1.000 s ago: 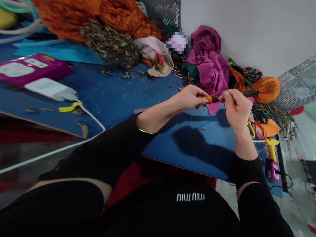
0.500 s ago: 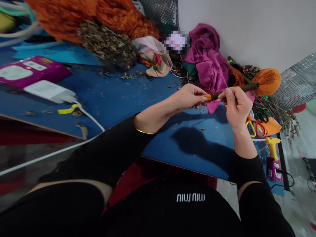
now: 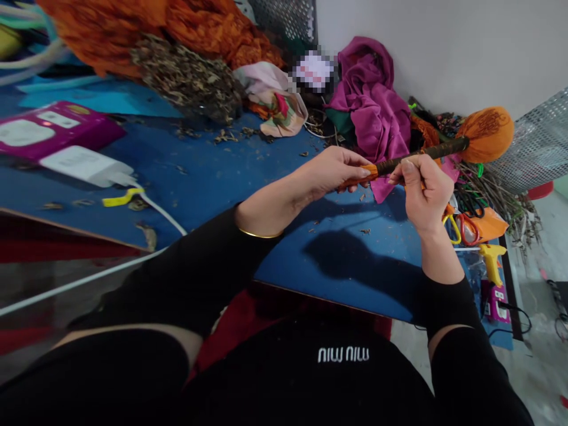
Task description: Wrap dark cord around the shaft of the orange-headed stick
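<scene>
A dark brown-wrapped stick slants up to the right above the table. An orange cloth bundle is tied around its upper end. Its lower end is wrapped in orange, and my left hand is closed around that part. Just beneath the stick's middle, my right hand makes a pinch, with thumb and forefinger pressed together. Whatever lies in that pinch is too small or hidden to make out. The back of the hand overlaps the stick, so contact there is unclear. Purple cloth lies heaped behind both hands.
The blue table carries orange crumpled fabric, dried plant matter, a purple power strip and a white charger with its cable. At right are scissors, a yellow glue gun and thin twigs.
The stick's upper end and the orange bundle have shifted up and to the right. My right pinch has dropped slightly below the stick. My left hand keeps its hold.
</scene>
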{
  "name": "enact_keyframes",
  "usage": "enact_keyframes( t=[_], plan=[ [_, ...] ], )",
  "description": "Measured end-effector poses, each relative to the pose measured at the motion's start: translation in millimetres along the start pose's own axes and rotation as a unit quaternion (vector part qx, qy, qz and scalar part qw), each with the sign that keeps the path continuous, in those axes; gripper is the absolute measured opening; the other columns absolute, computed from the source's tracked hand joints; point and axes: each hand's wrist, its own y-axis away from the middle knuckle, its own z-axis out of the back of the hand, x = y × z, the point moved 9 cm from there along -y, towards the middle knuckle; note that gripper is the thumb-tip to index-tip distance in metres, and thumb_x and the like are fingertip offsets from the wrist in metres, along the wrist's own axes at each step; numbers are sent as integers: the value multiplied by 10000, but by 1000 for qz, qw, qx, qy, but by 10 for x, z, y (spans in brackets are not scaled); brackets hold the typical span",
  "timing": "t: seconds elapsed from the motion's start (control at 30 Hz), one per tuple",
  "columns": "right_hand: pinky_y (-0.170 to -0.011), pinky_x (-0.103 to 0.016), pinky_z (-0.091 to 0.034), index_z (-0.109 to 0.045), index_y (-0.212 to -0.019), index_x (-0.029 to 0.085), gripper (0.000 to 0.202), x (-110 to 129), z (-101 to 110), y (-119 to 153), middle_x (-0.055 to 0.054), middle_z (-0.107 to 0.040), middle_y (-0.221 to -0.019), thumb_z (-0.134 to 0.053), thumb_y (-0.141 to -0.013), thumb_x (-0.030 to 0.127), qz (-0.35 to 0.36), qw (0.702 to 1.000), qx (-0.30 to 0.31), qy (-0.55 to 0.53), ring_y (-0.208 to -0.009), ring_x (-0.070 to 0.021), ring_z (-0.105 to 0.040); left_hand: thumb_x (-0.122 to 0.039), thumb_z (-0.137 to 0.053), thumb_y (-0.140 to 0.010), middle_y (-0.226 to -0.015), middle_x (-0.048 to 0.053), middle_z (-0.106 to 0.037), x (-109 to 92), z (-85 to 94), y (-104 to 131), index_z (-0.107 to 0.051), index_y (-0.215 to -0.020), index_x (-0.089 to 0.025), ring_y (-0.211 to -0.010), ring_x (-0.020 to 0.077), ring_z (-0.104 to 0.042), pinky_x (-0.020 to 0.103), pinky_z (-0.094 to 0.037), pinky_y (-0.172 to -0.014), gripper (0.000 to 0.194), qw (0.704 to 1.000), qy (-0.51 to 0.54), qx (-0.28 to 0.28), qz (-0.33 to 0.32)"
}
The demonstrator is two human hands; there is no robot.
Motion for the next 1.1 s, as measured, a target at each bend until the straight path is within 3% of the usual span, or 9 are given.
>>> enact_keyframes(
  t=[0.2, 0.4, 0.63, 0.83, 1.0, 1.1],
  plan=[
    [-741, -273, -595, -682, -899, 244, 400, -44, -70, 2, 27, -706, -780, -515, -1072, 564, 3, 999, 21, -29, -728, -97, -699, -124, -720, -848, -662, 11, -690, -45, -31, 25, -814, -917, -124, -478, 65, -501, 215, -319, -456, 116, 1000, -25, -5, -2],
    [-754, -260, -626, -666, -913, 254, 416, -222, -118, -18, 35, -682, -797, -486, -1071, 594, -24, 997, 4, -70, -752, -89, -715, -82, -722, -848, -641, 13, -689, -94, -109, 54, -826, -899, -99, -478, 51, -481, 201, -403, -505, 117, 998, -63, -7, -16],
    [-763, -245, -642, -675, -956, 257, 406, -407, -167, -45, 42, -688, -832, -517, -1050, 619, -44, 994, 12, -96, -797, -83, -743, -219, -719, -879, -684, 33, -714, -69, -137, 33, -846, -929, -117, -501, 74, -498, 218, -398, -514, 170, 989, -132, -16, -71],
    [-751, -263, -653, -674, -930, 262, 446, -502, -214, -52, 27, -719, -853, -526, -1025, 672, -98, 992, 32, -72, -809, -104, -751, -365, -677, -896, -863, 46, -801, -154, -150, 100, -847, -1061, -162, -727, 165, -657, 274, -479, -682, 312, 951, -279, -36, -130],
    [-765, -266, -649, -670, -905, 258, 455, -586, -226, -80, 16, -711, -849, -547, -1010, 683, -129, 989, 48, -54, -875, -125, -760, -358, -652, -907, -1020, 74, -824, -238, -147, 194, -803, -1202, -214, -944, 271, -746, 334, -525, -820, 362, 901, -407, -86, -124],
    [-733, -255, -639, -663, -903, 247, 462, -714, -228, -84, 12, -701, -821, -552, -1006, 684, -157, 983, 54, -74, -860, -127, -764, -335, -624, -938, -1082, 102, -817, -258, -197, 224, -765, -1287, -217, -1038, 328, -757, 393, -534, -894, 395, 870, -470, -86, -123]
  ],
)
